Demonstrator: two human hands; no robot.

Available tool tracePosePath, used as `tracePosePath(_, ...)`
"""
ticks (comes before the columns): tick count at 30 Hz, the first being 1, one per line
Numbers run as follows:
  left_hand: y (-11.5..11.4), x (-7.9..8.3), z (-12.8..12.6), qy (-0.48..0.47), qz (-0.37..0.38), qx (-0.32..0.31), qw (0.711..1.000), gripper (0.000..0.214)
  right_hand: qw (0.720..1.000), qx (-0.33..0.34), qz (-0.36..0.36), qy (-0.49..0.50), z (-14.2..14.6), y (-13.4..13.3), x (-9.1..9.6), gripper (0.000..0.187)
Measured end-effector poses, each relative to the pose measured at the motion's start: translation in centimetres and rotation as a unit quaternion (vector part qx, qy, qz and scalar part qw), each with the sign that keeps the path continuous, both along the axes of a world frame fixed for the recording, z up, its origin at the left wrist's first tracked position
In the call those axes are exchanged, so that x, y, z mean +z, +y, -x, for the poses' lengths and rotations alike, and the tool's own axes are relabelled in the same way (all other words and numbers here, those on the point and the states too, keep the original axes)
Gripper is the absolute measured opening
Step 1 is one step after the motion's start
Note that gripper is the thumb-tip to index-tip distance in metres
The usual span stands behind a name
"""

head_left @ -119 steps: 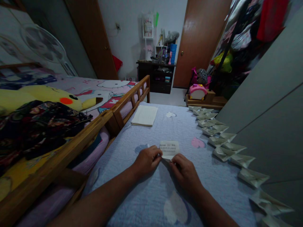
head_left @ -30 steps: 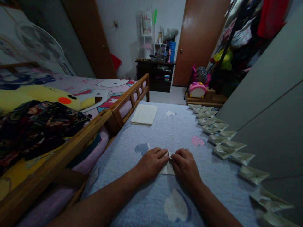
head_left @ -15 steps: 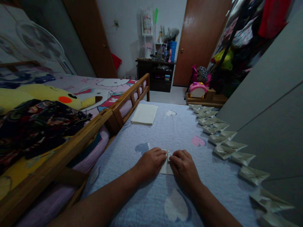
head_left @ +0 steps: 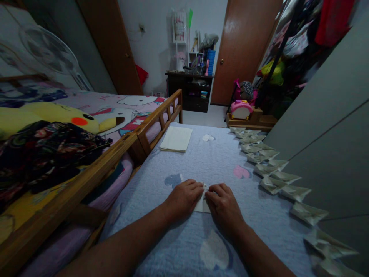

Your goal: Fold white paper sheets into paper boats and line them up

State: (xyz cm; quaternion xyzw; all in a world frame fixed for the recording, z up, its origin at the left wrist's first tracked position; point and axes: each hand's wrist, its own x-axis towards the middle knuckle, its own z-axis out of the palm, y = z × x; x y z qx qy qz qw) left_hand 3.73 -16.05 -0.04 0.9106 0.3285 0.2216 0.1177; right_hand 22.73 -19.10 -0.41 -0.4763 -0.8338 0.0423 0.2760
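Observation:
Both of my hands press down side by side on a small folded piece of white paper (head_left: pixel 200 204) lying on the light blue bedspread (head_left: pixel 207 161). My left hand (head_left: pixel 184 198) covers the paper's left half, fingers curled with the tips on the paper. My right hand (head_left: pixel 223 206) covers the right half the same way. Only a narrow strip of paper shows between the two hands.
A stack of white sheets (head_left: pixel 176 139) lies further up the bed by the wooden rail (head_left: pixel 150 127). Several folded paper boats (head_left: pixel 272 182) line the right edge along the grey wall. A second bed with a yellow plush (head_left: pixel 57 115) is on the left.
Four seconds ago the paper stood out beyond my fingertips, held at its near edge. It is now folded smaller and flattened beneath both hands, which have closed together over it.

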Motion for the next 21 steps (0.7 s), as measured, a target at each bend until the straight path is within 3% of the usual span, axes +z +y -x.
tracePosePath(7,0.10,-1.00,-0.05,0.037,-0.017,0.012,0.999,0.031,1.000,0.012,0.010,-0.001,-0.04,0.09,-0.02,0.013)
tracePosePath(15,0.18,-0.96,-0.17,0.054,-0.024,0.012,0.998,0.030,1.000,0.022,0.018,0.002,-0.25,0.04,0.07,0.013)
tracePosePath(21,0.52,-0.81,-0.03,0.008,0.035,0.009,0.999,0.035,0.999,0.019,0.024,0.010,-0.39,-0.14,0.27,0.016)
